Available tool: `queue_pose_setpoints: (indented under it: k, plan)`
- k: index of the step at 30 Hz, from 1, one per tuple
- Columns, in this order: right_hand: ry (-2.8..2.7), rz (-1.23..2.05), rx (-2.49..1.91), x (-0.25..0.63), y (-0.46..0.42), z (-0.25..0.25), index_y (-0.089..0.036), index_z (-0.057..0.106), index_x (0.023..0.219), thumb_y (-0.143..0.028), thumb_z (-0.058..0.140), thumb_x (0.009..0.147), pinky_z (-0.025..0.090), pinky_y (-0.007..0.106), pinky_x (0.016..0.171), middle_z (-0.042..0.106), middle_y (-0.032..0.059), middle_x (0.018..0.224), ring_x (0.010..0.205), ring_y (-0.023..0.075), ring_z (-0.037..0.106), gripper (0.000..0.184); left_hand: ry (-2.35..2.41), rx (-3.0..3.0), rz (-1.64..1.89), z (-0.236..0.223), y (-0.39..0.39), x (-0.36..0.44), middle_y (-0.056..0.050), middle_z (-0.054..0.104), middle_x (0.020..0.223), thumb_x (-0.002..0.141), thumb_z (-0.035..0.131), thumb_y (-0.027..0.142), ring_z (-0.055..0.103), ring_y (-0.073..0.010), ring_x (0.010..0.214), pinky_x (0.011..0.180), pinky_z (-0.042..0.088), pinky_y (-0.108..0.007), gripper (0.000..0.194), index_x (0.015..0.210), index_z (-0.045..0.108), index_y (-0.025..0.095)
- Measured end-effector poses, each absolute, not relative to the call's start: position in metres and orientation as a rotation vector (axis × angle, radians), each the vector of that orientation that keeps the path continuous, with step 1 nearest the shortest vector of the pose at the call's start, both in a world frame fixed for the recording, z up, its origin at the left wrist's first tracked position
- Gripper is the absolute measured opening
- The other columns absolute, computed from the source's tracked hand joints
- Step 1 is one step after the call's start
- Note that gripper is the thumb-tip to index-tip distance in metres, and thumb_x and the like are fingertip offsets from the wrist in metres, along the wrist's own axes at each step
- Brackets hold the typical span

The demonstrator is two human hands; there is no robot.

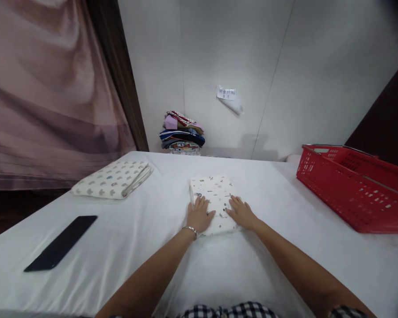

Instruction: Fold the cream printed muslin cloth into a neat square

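Observation:
A folded white cloth with small scattered prints lies flat on the white-covered table in front of me. It seems to lie in or on a clear plastic bag, whose sheer film spreads toward me; how the two overlap is hard to make out. My left hand rests palm down on the cloth's left side, fingers spread, a bracelet at the wrist. On the right side of the cloth, my right hand lies flat with its fingers apart. Neither hand grips anything.
A red plastic basket stands at the right. Left of me are a folded cream cloth with grey prints and a flat black board. Stacked folded clothes sit beyond the far edge, by the wall. A pink curtain hangs at left.

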State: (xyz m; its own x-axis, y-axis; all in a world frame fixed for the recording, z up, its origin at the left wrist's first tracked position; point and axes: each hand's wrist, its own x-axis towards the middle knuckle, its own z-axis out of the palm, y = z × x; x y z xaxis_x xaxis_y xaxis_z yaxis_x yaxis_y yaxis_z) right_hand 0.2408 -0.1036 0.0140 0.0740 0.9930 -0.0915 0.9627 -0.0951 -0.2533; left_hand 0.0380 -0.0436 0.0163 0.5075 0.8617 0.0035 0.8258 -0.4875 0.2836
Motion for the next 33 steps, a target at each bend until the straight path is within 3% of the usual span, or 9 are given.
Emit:
queue_pose_setpoints:
  k: [4,7,16,23,33]
  plan:
    - [-2.042,0.273,-2.151,0.241,-0.074,0.035,-0.018,0.024,0.141,-0.052,0.021,0.090,0.006,0.045,0.107,0.011,0.0080,0.150,0.137,0.0223,0.003,0.062,1.463,2.478,0.178,0.039,-0.023,0.058,-0.008,0.022,0.147,0.084,0.025,0.058,0.010,-0.0269,0.136,0.107,0.009,-0.052,0.063,0.132,0.038,0.020]
    - [-2.020,0.210,-2.137,0.241,-0.032,0.046,-0.015,0.024,0.140,-0.049,0.023,0.090,0.008,0.043,0.107,0.013,0.0097,0.149,0.137,0.0222,0.005,0.060,1.524,2.547,0.259,0.048,0.004,0.075,-0.008,0.020,0.148,0.086,0.023,0.054,0.007,-0.0252,0.137,0.109,0.004,-0.048,0.062,0.134,0.036,0.017]
    - [-1.880,0.352,-2.239,0.261,0.016,0.006,-0.016,0.019,0.142,-0.059,0.022,0.087,0.014,0.044,0.106,0.010,0.0075,0.150,0.136,0.0244,0.009,0.070,1.616,2.479,0.254,0.004,0.043,0.058,-0.006,0.014,0.149,0.083,0.021,0.059,0.005,-0.0270,0.137,0.108,0.004,-0.050,0.069,0.139,0.028,0.018]
    - [-1.990,0.197,-2.194,0.256,0.037,0.020,-0.013,0.018,0.142,-0.059,0.020,0.087,0.002,0.043,0.107,0.005,0.0079,0.150,0.137,0.0219,-0.002,0.072,1.659,2.474,0.194,0.023,0.062,0.071,-0.009,0.018,0.148,0.082,0.020,0.062,0.006,-0.0287,0.136,0.107,0.006,-0.054,0.073,0.137,0.030,0.016]
    - [-1.975,0.397,-2.196,0.259,0.064,0.016,-0.016,0.014,0.143,-0.057,0.023,0.087,0.008,0.045,0.107,0.006,0.0065,0.150,0.137,0.0214,0.002,0.069,1.628,2.390,0.177,0.014,0.097,0.065,-0.006,0.010,0.149,0.082,0.021,0.061,0.001,-0.0262,0.137,0.107,0.003,-0.053,0.074,0.141,0.023,0.017]
